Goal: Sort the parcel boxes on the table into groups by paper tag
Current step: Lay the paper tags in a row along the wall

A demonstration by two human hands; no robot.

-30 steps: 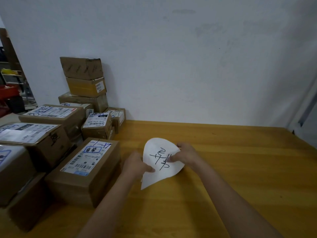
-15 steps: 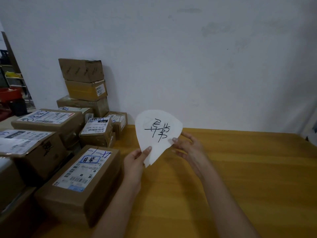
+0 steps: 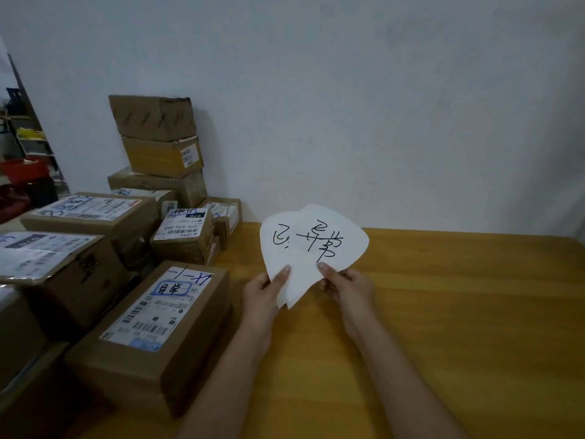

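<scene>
Clamped on lower edges of two overlapping paper tags (image 3: 316,242): left hand (image 3: 261,293) and right hand (image 3: 348,285), thumbs in front. Nearest parcel box (image 3: 158,312) on surface (image 3: 459,312) just left of left hand, long axis running away toward wall. Other parcel boxes (image 3: 95,217) farther left. Left hand likely nearer for any reach.

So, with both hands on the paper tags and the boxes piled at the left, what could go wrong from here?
1. The left hand and right hand pinch two overlapping paper tags; the back one's writing is half covered, so they might be laid down together.
2. The top box of the stack by the wall sits askew; pulling boxes from under it could topple it.
</scene>
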